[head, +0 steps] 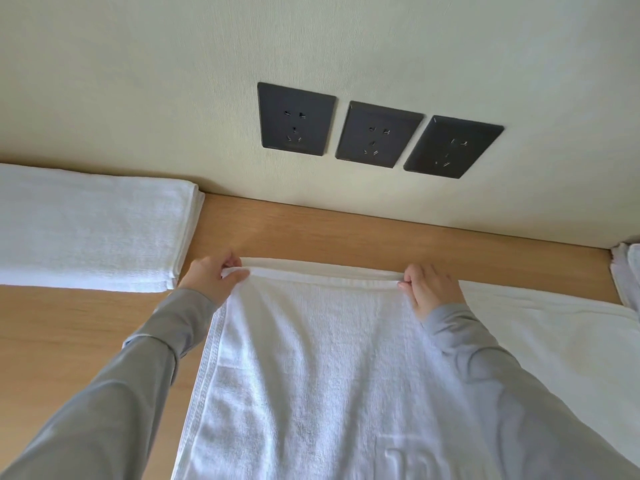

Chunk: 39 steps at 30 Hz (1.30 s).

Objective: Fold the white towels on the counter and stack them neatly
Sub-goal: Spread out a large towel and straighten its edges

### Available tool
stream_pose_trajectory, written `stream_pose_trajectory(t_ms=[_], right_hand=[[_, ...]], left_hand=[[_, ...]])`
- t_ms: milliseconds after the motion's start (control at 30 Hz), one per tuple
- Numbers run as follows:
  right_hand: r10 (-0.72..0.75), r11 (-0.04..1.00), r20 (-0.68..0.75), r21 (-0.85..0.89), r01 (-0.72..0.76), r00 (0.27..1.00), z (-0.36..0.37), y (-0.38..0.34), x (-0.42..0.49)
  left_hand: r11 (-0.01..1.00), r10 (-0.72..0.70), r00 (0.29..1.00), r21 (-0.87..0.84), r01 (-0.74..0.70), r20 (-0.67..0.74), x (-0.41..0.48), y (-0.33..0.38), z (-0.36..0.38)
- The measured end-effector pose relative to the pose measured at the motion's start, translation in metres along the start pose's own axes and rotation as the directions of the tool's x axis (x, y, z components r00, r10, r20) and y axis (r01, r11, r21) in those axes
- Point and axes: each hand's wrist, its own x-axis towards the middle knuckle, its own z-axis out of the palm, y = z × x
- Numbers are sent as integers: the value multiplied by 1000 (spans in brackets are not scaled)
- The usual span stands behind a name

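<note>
On the counter [311,230], both hands (left hand [211,277], right hand [429,289]) pinch the towel's [311,358] far edge.

No legible text or labels.

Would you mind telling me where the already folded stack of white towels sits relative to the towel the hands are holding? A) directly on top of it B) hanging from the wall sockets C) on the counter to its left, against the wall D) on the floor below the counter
C: the folded stack lies on the wooden counter left of the held towel, its far edge at the wall.
</note>
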Motion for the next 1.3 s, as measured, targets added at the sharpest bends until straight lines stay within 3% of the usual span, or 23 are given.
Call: stream_pose_trajectory(t_ms=[100,267,400,500,600,667,733,800,933,1000,1100,1200,1300], right_hand=[[-22,1000,-73,10,23,997,0,0,0],[25,999,-30,-23,-26,999,10,2,7],[-7,996,-149,88,20,989,12,9,-2],[-19,976,-93,216,38,995,11,14,-8],[-9,950,-44,312,23,999,4,15,-10],[-26,929,-77,367,53,997,-7,16,-14],[-77,939,-182,318,133,980,-19,20,-14],[-105,959,-212,237,155,972,-25,20,-7],[22,999,62,43,-24,998,-7,4,22],[26,1000,109,-19,-24,994,2,0,30],[68,998,92,-9,-68,993,1,-3,34],[18,962,-68,272,1,998,-3,-39,40],[-149,801,-36,581,142,988,-11,-110,55]], left_hand=[[999,-28,1000,-37,28,1,0,-2,-3],[997,-54,998,-54,53,-22,0,4,-1],[969,-205,977,-150,194,-64,-11,5,3],[933,-276,961,-242,265,-11,-22,3,4],[870,-241,970,-435,233,37,-37,11,-1],[866,-171,985,-480,140,-21,-46,12,-7],[901,-80,989,-433,19,-123,-50,15,-18],[925,-80,984,-380,13,-160,-44,16,-20],[970,-241,963,-75,233,-125,-17,17,2],[954,-291,950,35,297,-111,-9,14,11],[935,-345,927,30,353,-149,-2,9,14],[912,-410,891,-111,395,-196,-4,11,14],[881,-454,867,-251,402,-206,-7,13,15]])
